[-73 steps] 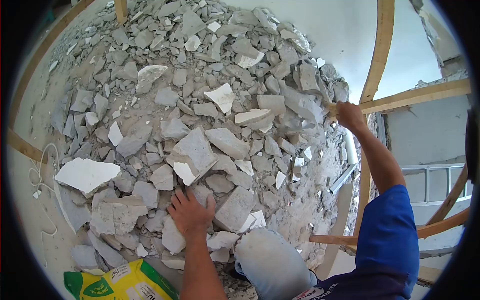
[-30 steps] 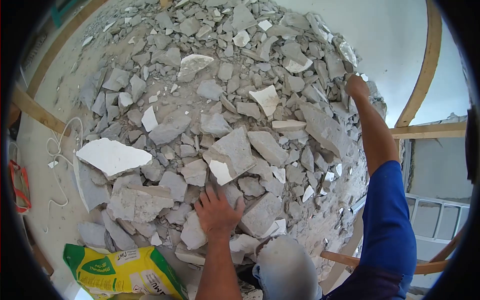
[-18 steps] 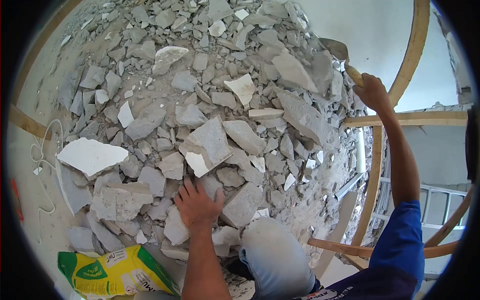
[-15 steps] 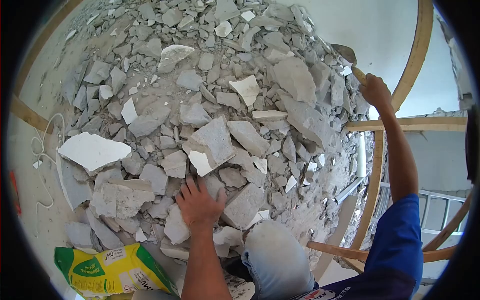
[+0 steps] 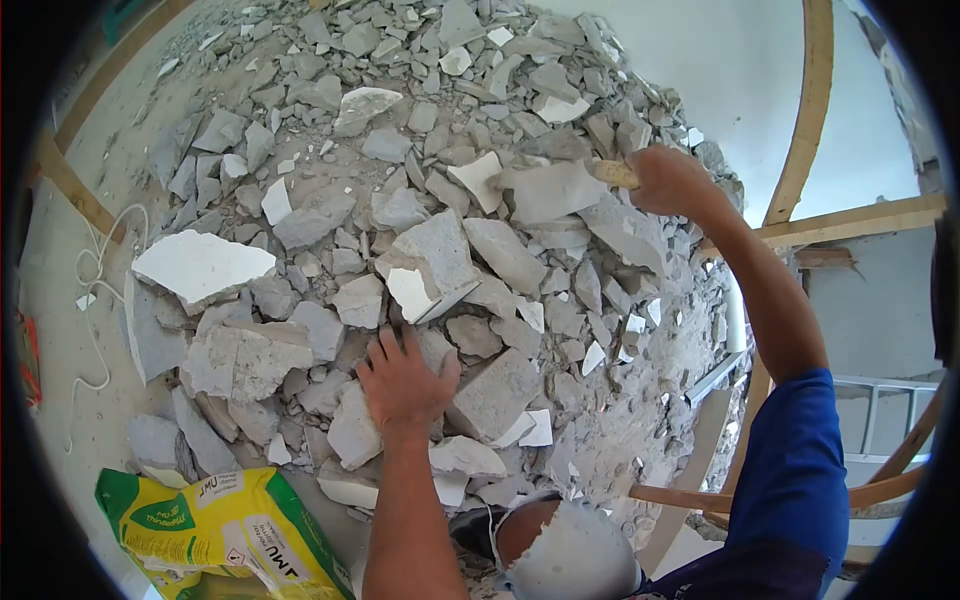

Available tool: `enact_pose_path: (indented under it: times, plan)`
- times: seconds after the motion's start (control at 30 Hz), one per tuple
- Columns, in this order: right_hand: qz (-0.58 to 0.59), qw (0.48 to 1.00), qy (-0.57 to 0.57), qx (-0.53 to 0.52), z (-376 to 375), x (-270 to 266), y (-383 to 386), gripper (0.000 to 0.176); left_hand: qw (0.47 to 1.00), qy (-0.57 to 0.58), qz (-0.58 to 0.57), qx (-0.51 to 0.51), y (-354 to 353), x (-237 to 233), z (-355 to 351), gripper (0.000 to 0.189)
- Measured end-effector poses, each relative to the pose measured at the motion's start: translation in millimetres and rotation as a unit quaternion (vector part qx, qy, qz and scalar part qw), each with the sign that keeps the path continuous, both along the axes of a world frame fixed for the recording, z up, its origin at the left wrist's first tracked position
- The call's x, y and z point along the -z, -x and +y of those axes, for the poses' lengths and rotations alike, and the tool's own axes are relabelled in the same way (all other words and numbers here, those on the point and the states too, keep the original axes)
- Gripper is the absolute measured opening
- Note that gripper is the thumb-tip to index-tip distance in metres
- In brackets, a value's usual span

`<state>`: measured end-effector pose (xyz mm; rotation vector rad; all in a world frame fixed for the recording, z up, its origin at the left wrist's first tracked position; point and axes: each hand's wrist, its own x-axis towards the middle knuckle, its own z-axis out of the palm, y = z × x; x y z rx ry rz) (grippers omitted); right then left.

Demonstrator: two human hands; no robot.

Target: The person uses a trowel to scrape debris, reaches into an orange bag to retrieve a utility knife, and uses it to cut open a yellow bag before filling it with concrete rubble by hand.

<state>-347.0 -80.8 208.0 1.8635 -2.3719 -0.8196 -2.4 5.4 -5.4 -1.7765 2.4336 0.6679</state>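
Left end of pale wooden handle (image 5: 612, 173) hidden behind grey plaster slab (image 5: 548, 192); handle horizontal, pointing left, clenched in right hand (image 5: 672, 180); left hand (image 5: 402, 385) splayed, empty, on grey rubble (image 5: 310, 215).

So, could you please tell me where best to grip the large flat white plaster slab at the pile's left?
Probably the large flat white plaster slab by its thin left edge, coming from the bare floor side: it lies flat atop grey rubble chunks, and that edge looks free.
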Motion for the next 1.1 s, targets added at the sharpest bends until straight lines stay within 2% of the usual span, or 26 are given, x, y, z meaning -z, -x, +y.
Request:
enact_pose_path:
  times: [0.07,0.17,0.27,0.33,0.43,0.57,0.63,0.7,0.77,0.8,0.9,0.93,1.0,1.07,1.1]
  plan:
    - [-0.044,0.999,-0.001,-0.024,37,-31,-41,0.017,1.000,0.017,-0.001,-0.003,3,0,3,0.079]
    - [-0.030,0.977,0.204,0.048,54,-17,-9,0.024,0.997,0.065,0.051,-0.013,-6,8,11,0.078]
    - [0.080,0.980,0.160,0.083,64,16,70,0.022,0.978,0.133,0.157,0.043,-34,11,24,0.074]
    - [0.114,0.988,0.062,0.079,84,34,103,0.024,0.963,0.158,0.195,0.099,-63,-7,41,0.068]
    - [0.042,0.991,0.083,0.094,129,77,116,0.021,0.955,0.162,0.185,0.164,-127,-70,72,0.058]
    - [0.035,0.985,0.131,0.102,169,87,73,0.020,0.957,0.168,0.153,0.182,-209,-121,101,0.050]
    - [0.023,0.983,0.142,0.112,192,58,20,0.016,0.959,0.156,0.107,0.209,-249,-130,112,0.046]
    - [0.018,0.993,0.064,0.101,225,18,-41,0.013,0.959,0.140,0.065,0.237,-286,-139,124,0.044]
    - [-0.005,0.991,0.038,0.131,255,-14,-72,0.015,0.954,0.145,0.043,0.258,-312,-154,140,0.039]
    - [-0.011,0.988,0.078,0.132,259,-23,-79,0.015,0.952,0.145,0.028,0.267,-327,-158,148,0.037]
    - [-0.024,0.971,0.211,0.113,246,-37,-84,0.015,0.955,0.112,-0.052,0.270,-381,-143,166,0.074]
    - [-0.025,0.958,0.267,0.098,222,-40,-81,0.014,0.972,0.078,-0.056,0.214,-377,-149,164,0.073]
    - [-0.050,0.936,0.339,0.079,148,-10,-56,0.015,0.994,0.011,-0.057,0.090,-365,-156,168,0.071]
    - [-0.054,0.935,0.343,0.068,73,34,-29,0.016,0.992,0.061,-0.067,0.083,-371,-136,189,0.071]
    - [-0.041,0.958,0.278,0.060,50,57,-13,0.017,0.991,0.082,-0.072,0.082,-379,-123,204,0.071]
